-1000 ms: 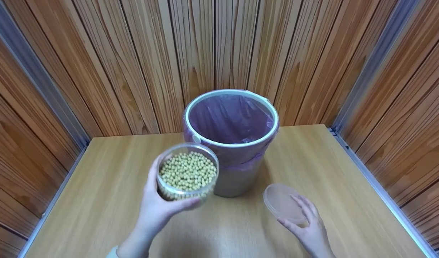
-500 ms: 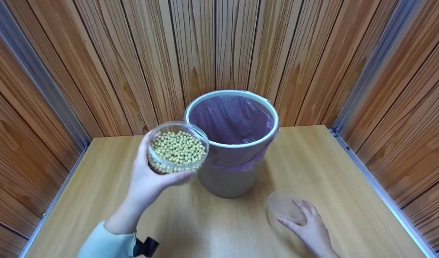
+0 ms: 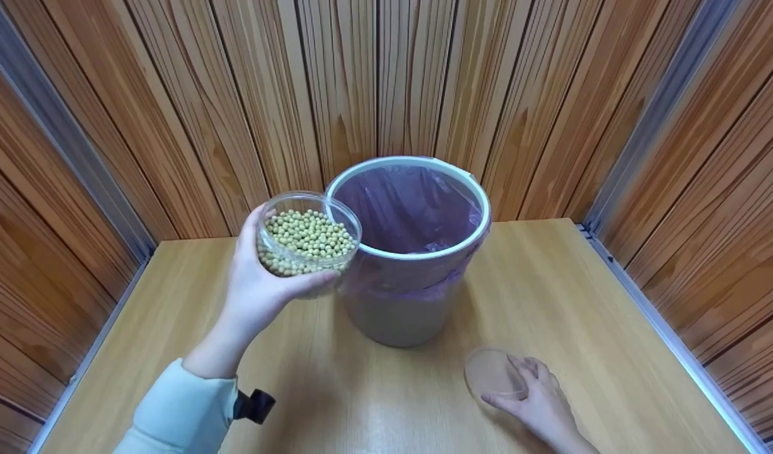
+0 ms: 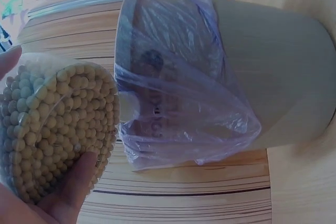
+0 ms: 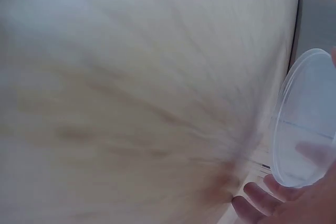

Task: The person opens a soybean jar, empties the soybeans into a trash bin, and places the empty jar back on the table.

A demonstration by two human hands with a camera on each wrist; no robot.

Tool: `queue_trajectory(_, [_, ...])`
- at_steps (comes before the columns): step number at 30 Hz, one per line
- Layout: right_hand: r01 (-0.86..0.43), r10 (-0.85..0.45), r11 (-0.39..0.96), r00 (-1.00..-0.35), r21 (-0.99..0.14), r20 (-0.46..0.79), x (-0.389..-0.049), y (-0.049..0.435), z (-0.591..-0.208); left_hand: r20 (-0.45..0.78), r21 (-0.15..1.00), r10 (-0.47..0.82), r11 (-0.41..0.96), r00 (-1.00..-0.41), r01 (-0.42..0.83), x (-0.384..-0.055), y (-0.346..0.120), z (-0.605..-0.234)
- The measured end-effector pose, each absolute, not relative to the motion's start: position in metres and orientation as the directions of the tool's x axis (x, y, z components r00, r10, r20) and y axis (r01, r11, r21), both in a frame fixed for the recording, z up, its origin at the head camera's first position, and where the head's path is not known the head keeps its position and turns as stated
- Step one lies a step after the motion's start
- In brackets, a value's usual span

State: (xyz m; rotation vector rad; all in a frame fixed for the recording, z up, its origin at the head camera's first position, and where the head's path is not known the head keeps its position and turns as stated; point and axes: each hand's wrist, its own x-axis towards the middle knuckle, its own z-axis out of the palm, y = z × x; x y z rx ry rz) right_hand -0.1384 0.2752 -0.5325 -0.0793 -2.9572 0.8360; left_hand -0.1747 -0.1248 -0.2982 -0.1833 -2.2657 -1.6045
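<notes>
My left hand [image 3: 254,287] grips a clear round plastic tub [image 3: 279,271] of dried peas or soybeans [image 3: 311,233], raised at the left rim of a trash bin [image 3: 399,315]. The tub tilts a little toward the bin, and the beans are still inside it. In the left wrist view the tub's bean-filled base [image 4: 68,114] faces the camera, thumb pressed on it. Low at the right, my right hand [image 3: 541,400] pinches a translucent round lid [image 3: 492,373] by its edge, just over the table. The right wrist view shows the lid [image 5: 302,119] beside the fingers [image 5: 262,198].
A purple plastic bag [image 3: 412,208] lines the bin under a pale rim ring [image 3: 418,255]. The bin stands on a wooden table [image 3: 191,302] near the wood-panelled back wall [image 3: 412,82]. Metal strips [image 3: 676,353] run along the sides.
My left hand has carried the tub up and slightly left, away from me, to the bin's rim. The right hand with the lid has sunk lower toward the table.
</notes>
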Motion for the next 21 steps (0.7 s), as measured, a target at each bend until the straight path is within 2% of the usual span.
queue_trajectory(8, [-0.006,-0.016,0.880,-1.000,-0.476,-0.016,-0.131,0.279,-0.538,0.383,0.847,-0.109,0.438,-0.917,0.302,-0.185,-0.124,-0.294])
queue_trajectory(15, [0.006,-0.058,0.842,-0.993,-0.539,-0.102,-0.132,0.278,-0.533,0.376,0.834,-0.122,0.476,-0.919,0.278,-0.187,-0.129,-0.292])
queue_trajectory(21, [-0.038,-0.085,0.844,-0.994,-0.535,-0.063,-0.139,0.276,-0.522,0.409,0.793,-0.114,0.535,-0.905,0.291,-0.187,-0.128,-0.288])
